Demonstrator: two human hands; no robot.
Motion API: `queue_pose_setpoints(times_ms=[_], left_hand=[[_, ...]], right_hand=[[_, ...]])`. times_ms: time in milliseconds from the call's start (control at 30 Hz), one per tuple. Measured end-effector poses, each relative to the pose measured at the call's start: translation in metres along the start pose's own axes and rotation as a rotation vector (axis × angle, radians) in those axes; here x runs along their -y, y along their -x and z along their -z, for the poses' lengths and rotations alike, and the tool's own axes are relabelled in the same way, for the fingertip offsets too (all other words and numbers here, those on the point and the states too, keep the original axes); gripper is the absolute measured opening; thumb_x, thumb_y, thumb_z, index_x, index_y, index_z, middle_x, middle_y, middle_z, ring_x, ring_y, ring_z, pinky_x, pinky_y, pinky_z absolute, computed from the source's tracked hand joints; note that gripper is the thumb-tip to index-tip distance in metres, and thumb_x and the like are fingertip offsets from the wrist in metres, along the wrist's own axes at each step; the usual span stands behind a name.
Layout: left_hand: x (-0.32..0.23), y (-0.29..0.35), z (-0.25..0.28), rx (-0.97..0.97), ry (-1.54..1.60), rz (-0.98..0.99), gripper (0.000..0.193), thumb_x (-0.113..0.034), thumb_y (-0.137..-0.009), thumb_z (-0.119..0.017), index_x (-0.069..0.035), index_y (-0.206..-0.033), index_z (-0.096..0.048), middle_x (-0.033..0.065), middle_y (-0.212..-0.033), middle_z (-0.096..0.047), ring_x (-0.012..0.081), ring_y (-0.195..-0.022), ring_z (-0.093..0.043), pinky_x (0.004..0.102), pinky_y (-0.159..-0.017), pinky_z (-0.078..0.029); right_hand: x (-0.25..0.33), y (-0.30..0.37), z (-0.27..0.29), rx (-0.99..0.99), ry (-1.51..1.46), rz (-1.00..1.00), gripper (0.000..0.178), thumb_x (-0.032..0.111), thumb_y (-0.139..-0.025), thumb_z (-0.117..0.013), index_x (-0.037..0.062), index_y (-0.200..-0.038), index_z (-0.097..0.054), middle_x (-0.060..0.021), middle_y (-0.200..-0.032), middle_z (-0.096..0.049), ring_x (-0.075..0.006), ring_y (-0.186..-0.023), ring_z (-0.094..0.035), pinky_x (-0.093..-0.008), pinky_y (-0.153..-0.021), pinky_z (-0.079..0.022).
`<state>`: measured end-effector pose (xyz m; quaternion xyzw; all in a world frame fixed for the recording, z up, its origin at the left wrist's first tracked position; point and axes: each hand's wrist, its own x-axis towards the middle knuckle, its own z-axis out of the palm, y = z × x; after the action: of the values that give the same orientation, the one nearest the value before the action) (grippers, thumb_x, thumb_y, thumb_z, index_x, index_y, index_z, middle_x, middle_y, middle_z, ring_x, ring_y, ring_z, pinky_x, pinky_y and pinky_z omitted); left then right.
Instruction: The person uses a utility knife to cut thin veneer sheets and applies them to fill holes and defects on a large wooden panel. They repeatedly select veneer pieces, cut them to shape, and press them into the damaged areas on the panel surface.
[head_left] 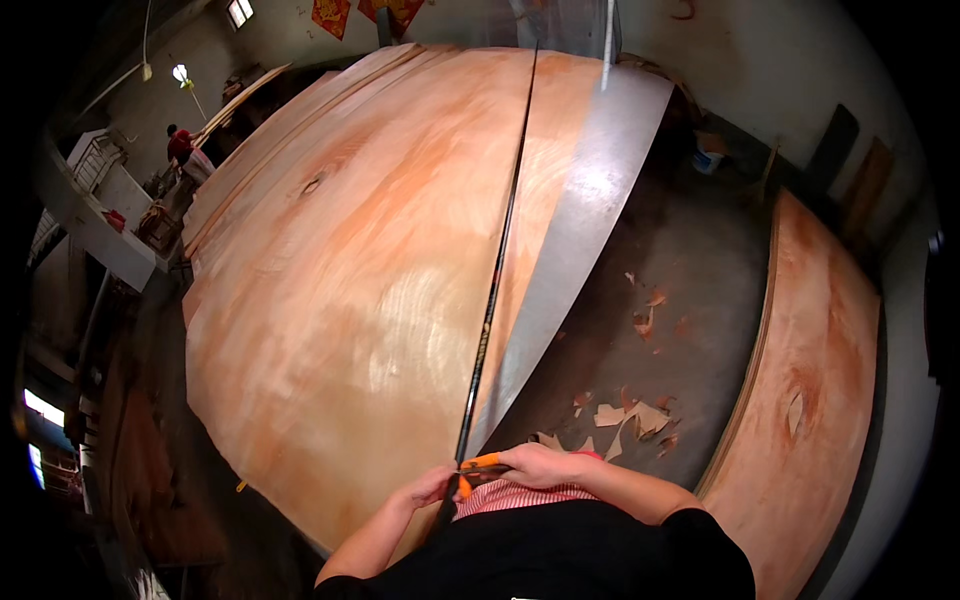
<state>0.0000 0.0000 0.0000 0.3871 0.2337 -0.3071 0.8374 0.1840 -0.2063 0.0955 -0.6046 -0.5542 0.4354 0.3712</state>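
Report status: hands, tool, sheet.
Right hand grips orange knife at near edge of veneer sheet. Left hand steadies long black ruler. Nothing blocking the cut line.

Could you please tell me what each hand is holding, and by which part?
The right hand grips an orange-handled knife by its handle; the left hand rests on the black straightedge's near end.

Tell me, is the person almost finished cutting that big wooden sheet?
Hard to tell, but it looks like the near end of the line. Scraps of veneer already lie on the floor. Right now the right hand holds an orange-handled cutter at the near end of the long dark straightedge, steadied by the left hand. The straightedge runs across the whole veneer sheet; whether that line is cut through doesn't show.
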Motion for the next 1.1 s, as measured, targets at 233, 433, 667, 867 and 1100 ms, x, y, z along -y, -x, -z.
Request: queue_pose_setpoints(times_ms=[233,433,667,867,1100], left_hand=[[-0.023,0.003,0.077,-1.172,-0.485,-0.362,0.027,-0.031,-0.072,-0.062,-0.005,-0.080,-0.056,0.0002,-0.058,-0.051,0.0110,-0.049,-0.047,0.0252,-0.043,-0.038],[-0.077,0.042,0.107,-1.791,-1.052,-0.028,0.022,-0.017,-0.072,-0.059,-0.003,-0.089,-0.055,0.0134,-0.080,-0.059,0.0308,-0.071,-0.055,0.0388,-0.063,-0.044],[-0.127,-0.057,0.132,-1.793,-1.109,-0.436,0.034,-0.017,-0.072,-0.059,-0.001,-0.100,-0.050,0.0159,-0.107,-0.047,0.0299,-0.099,-0.045,0.0381,-0.083,-0.036],[-0.185,-0.198,0.042,-0.740,-0.622,-0.506,0.024,-0.019,-0.081,-0.054,-0.003,-0.099,-0.057,0.0059,-0.082,-0.061,0.0116,-0.072,-0.056,0.0231,-0.064,-0.045],[-0.204,-0.295,-0.050,-0.541,0.129,-0.345,0.043,-0.036,-0.087,-0.042,0.002,-0.103,-0.051,0.0135,-0.091,-0.060,0.0185,-0.079,-0.058,0.0271,-0.071,-0.046]], right_hand=[[-0.070,0.067,0.088,-0.217,-0.249,-0.353,0.030,0.023,-0.087,-0.043,0.0097,-0.114,-0.047,-0.0043,-0.067,-0.051,-0.0138,-0.061,-0.049,-0.0264,-0.057,-0.040],[-0.127,0.055,0.134,-0.270,-0.183,-0.450,0.031,0.024,-0.086,-0.045,0.0067,-0.112,-0.047,-0.0086,-0.069,-0.052,-0.0171,-0.063,-0.051,-0.0290,-0.058,-0.041],[-0.141,0.011,0.245,-0.248,0.366,-0.629,0.045,0.027,-0.081,-0.047,0.0114,-0.122,-0.037,-0.0199,-0.085,-0.056,-0.0328,-0.081,-0.055,-0.0408,-0.068,-0.044],[-0.235,-0.015,0.311,-0.505,0.440,-0.591,0.047,0.015,-0.078,-0.046,0.0110,-0.123,-0.035,-0.0186,-0.094,-0.055,-0.0346,-0.085,-0.054,-0.0415,-0.071,-0.044],[-0.304,-0.071,0.386,-0.493,0.534,-0.626,0.045,0.013,-0.078,-0.044,0.0096,-0.122,-0.034,-0.0170,-0.097,-0.053,-0.0331,-0.082,-0.055,-0.0405,-0.069,-0.045]])
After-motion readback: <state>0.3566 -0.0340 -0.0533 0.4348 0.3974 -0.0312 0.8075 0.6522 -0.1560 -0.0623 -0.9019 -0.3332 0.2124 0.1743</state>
